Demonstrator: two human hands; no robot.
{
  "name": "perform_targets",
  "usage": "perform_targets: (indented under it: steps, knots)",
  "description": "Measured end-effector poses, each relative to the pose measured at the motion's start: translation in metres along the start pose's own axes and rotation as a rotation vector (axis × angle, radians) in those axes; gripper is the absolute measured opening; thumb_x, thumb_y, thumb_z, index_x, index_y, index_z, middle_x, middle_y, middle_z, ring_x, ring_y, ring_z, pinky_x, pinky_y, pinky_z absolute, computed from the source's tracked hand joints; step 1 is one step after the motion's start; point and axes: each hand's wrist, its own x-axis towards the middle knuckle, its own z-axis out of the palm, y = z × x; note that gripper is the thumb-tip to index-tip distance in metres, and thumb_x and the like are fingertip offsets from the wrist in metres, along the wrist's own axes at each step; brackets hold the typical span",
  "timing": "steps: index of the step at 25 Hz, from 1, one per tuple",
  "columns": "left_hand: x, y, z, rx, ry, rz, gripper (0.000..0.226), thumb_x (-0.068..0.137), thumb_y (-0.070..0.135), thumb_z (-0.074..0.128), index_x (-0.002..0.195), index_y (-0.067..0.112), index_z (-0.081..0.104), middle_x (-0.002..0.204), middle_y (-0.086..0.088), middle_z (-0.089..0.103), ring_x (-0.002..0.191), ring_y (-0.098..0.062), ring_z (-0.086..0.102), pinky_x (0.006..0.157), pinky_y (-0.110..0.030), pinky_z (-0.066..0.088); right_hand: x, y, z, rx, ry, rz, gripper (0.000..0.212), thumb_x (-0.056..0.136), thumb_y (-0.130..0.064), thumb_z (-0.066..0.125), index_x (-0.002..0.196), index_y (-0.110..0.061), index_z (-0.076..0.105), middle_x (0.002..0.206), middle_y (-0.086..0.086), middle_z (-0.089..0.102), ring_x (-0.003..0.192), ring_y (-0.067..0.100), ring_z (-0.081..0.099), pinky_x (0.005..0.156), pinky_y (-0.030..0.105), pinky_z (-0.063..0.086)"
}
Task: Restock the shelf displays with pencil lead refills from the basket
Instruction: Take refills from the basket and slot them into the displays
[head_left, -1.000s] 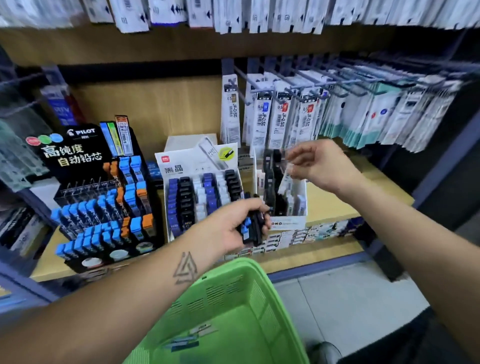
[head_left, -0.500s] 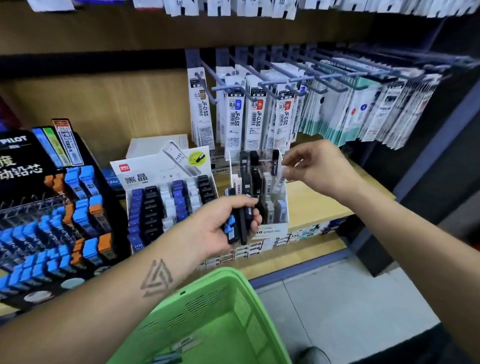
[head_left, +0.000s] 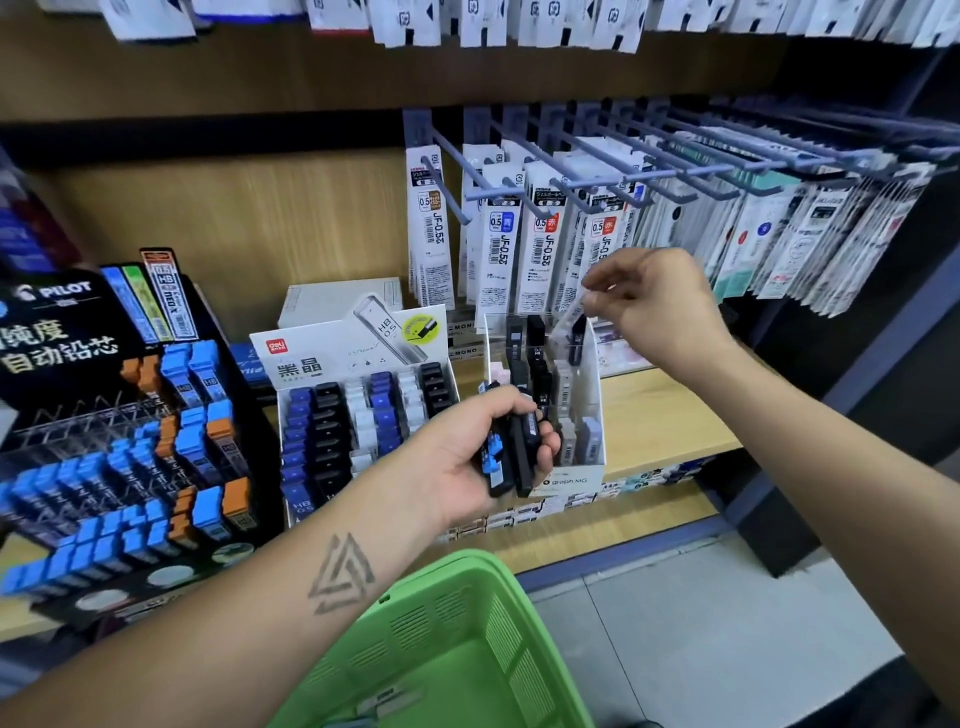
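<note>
Left hand (head_left: 467, 452) gripping several lead refill cases (head_left: 511, 452); right hand (head_left: 654, 306) pinching a clear refill case (head_left: 567, 318) above the white display box (head_left: 587, 415) stocked with cases.

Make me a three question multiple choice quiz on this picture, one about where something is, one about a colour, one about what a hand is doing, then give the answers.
1. Where is the basket?
A. Low in the foreground, below the left forearm
B. Hanging on the pegs
C. On the top shelf

2. What colour is the basket?
A. Red
B. Green
C. White

3. What is the left hand doing?
A. Resting flat on the shelf
B. Hanging empty
C. Gripping a bundle of lead refill cases

Answers: 1 A, its rim shows at the bottom of the view under the forearm. 2 B, its slotted plastic wall is bright green. 3 C, the fingers curl round several dark cases, one with a blue cap.
</note>
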Motion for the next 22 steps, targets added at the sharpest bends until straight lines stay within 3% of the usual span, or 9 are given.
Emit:
perform_targets:
  steps: [3, 7, 12, 15, 18, 20, 22]
  knots:
    - [0.001, 0.011, 0.002, -0.060, -0.025, 0.054, 0.008, 0.093, 0.004, 0.057, 0.088, -0.002, 0.058, 0.071, -0.015, 0.063, 0.054, -0.024, 0.064, 0.048, -0.025, 0.055, 0.012, -0.001, 0.015, -0.198, -0.005, -0.133, 0.012, 0.088, -0.007, 0.073, 0.099, -0.010, 0.075, 0.089, 0.006, 0.074, 0.084, 0.021, 0.069, 0.082, 0.029, 0.055]
    - [0.001, 0.019, 0.002, -0.112, -0.040, 0.072, 0.006, 0.094, 0.003, 0.057, 0.096, -0.002, 0.058, 0.071, -0.016, 0.064, 0.054, -0.024, 0.064, 0.048, -0.024, 0.055, 0.015, 0.017, 0.036, -0.353, -0.041, -0.179, 0.013, 0.086, -0.011, 0.072, 0.097, -0.018, 0.074, 0.092, 0.006, 0.075, 0.091, 0.027, 0.068, 0.084, 0.040, 0.057]
    - [0.001, 0.022, 0.000, -0.141, -0.042, 0.074, 0.005, 0.094, 0.003, 0.057, 0.092, -0.002, 0.059, 0.072, -0.017, 0.063, 0.053, -0.023, 0.064, 0.050, -0.023, 0.055, 0.014, 0.021, 0.048, -0.342, -0.014, -0.166, 0.009, 0.086, -0.016, 0.075, 0.095, -0.015, 0.074, 0.089, 0.007, 0.073, 0.087, 0.029, 0.067, 0.076, 0.035, 0.054]
    - [0.002, 0.024, 0.000, -0.141, -0.046, 0.075, 0.009, 0.095, 0.004, 0.057, 0.089, -0.003, 0.059, 0.072, -0.016, 0.063, 0.054, -0.023, 0.064, 0.051, -0.022, 0.055, 0.014, 0.026, 0.054, -0.453, 0.033, -0.249, 0.010, 0.088, -0.014, 0.073, 0.097, -0.011, 0.077, 0.099, 0.007, 0.069, 0.097, 0.028, 0.060, 0.086, 0.036, 0.049]
    - [0.000, 0.025, -0.001, -0.131, -0.056, 0.079, 0.010, 0.095, 0.004, 0.057, 0.088, -0.003, 0.059, 0.072, -0.016, 0.064, 0.055, -0.021, 0.064, 0.049, -0.021, 0.053, 0.013, 0.023, 0.052, -0.517, 0.033, -0.239, 0.017, 0.092, -0.014, 0.069, 0.106, -0.011, 0.077, 0.103, 0.006, 0.057, 0.104, 0.026, 0.055, 0.081, 0.031, 0.045]
    - [-0.002, 0.023, -0.003, -0.111, -0.080, 0.076, 0.007, 0.095, 0.005, 0.058, 0.092, -0.001, 0.059, 0.074, -0.016, 0.065, 0.056, -0.019, 0.065, 0.049, -0.020, 0.051, 0.008, 0.012, 0.047, -0.349, -0.007, -0.173, 0.018, 0.094, -0.017, 0.067, 0.109, -0.014, 0.076, 0.101, 0.002, 0.063, 0.094, 0.020, 0.060, 0.079, 0.028, 0.047]
    - [-0.004, 0.022, -0.005, -0.083, -0.105, 0.079, 0.006, 0.096, 0.006, 0.057, 0.096, 0.000, 0.059, 0.077, -0.016, 0.067, 0.057, -0.018, 0.065, 0.047, -0.019, 0.049, -0.006, -0.007, 0.038, 0.152, -0.237, 0.116, 0.014, 0.094, -0.020, 0.068, 0.101, -0.012, 0.077, 0.088, -0.001, 0.072, 0.076, 0.013, 0.062, 0.071, 0.026, 0.047]
